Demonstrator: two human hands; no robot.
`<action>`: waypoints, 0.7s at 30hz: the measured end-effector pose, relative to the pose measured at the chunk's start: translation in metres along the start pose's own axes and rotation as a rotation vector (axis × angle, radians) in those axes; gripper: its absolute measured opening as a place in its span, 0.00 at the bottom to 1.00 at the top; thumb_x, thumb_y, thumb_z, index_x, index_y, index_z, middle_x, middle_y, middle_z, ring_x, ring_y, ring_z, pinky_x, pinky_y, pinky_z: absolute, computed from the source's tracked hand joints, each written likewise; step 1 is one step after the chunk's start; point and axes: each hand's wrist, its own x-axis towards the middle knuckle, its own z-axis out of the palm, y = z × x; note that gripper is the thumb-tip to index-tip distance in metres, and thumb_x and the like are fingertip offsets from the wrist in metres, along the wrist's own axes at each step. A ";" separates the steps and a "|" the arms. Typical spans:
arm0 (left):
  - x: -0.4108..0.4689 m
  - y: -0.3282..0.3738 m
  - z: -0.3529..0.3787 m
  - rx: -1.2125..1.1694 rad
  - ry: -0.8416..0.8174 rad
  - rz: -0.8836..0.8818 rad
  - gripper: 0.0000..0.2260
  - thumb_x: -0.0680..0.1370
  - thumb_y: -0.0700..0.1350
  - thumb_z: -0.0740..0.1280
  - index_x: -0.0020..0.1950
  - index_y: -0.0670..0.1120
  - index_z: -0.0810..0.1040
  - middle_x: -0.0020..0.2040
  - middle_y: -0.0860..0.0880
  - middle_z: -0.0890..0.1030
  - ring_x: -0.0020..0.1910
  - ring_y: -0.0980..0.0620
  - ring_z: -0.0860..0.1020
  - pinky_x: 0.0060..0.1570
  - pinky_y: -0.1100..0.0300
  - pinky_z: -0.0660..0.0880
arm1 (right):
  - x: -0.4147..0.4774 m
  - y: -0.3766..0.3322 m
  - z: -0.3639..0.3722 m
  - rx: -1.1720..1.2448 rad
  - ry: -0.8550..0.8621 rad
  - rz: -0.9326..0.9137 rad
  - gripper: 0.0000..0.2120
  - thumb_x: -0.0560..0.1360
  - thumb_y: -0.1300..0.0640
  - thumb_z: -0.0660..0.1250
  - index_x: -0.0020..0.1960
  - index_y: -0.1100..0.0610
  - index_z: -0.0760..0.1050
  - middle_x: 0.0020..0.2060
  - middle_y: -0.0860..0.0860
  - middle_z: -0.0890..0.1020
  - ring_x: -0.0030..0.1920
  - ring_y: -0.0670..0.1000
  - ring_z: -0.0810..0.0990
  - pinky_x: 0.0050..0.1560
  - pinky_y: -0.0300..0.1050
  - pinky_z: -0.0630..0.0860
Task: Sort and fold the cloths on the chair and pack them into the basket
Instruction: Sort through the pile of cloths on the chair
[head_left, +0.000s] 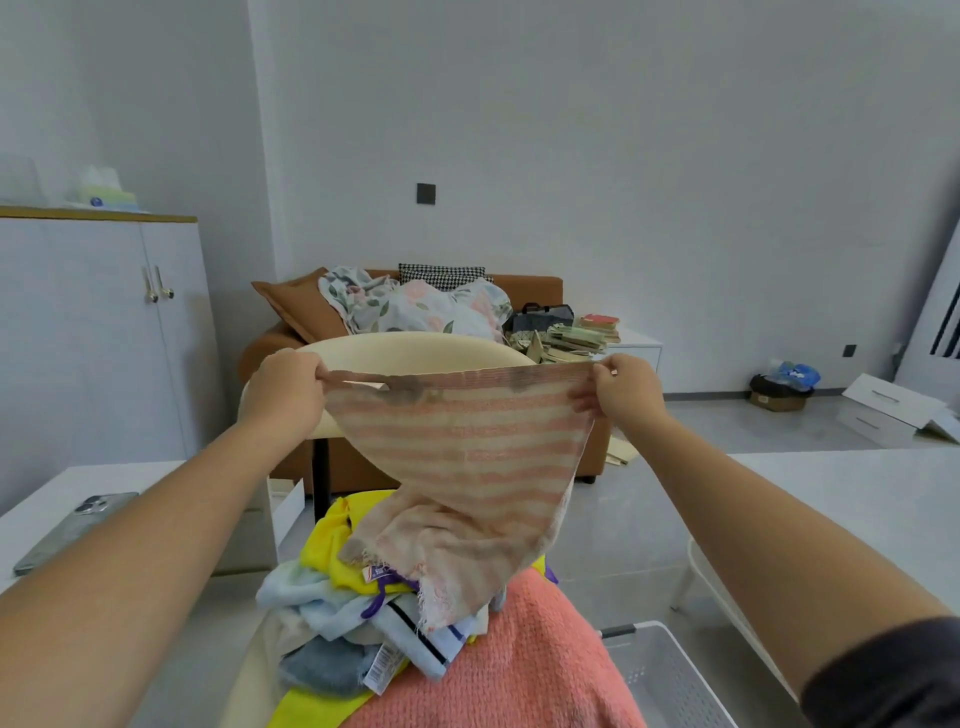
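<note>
I hold a pink-and-beige striped cloth (467, 457) stretched out in the air by its top edge. My left hand (285, 395) pinches the left corner and my right hand (626, 389) pinches the right corner. Its frayed lower end hangs down onto a pile of cloths on the cream chair (415, 353): a yellow cloth (324, 551), light blue cloths (306, 592), a grey cloth (327, 667) and a coral knitted cloth (519, 660). A white perforated basket (670, 675) stands at the lower right beside the chair.
A white table with a phone (72, 530) is on my left, and another white table (857, 499) on my right. Behind the chair stands a brown sofa (535, 291) with bedding and books. A white cabinet (104, 338) stands at the left wall.
</note>
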 end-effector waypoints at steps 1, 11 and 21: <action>0.000 0.003 -0.006 -0.029 0.039 -0.007 0.08 0.79 0.38 0.61 0.52 0.39 0.80 0.49 0.39 0.78 0.48 0.40 0.75 0.45 0.50 0.71 | 0.000 -0.004 -0.002 0.062 0.018 0.007 0.10 0.82 0.60 0.54 0.47 0.60 0.73 0.36 0.57 0.84 0.36 0.56 0.83 0.41 0.51 0.81; -0.002 0.058 -0.070 -0.713 0.307 -0.129 0.08 0.79 0.42 0.59 0.54 0.44 0.76 0.46 0.50 0.79 0.45 0.47 0.79 0.45 0.52 0.79 | -0.009 -0.051 -0.025 0.397 0.203 -0.142 0.10 0.76 0.62 0.58 0.46 0.49 0.74 0.48 0.51 0.83 0.52 0.51 0.82 0.56 0.54 0.78; -0.020 0.104 -0.119 -0.778 0.450 0.192 0.21 0.75 0.34 0.55 0.66 0.48 0.62 0.60 0.57 0.69 0.47 0.51 0.76 0.45 0.56 0.74 | -0.044 -0.121 -0.048 0.563 0.162 -0.461 0.23 0.74 0.72 0.56 0.68 0.58 0.65 0.65 0.50 0.74 0.66 0.43 0.72 0.63 0.40 0.72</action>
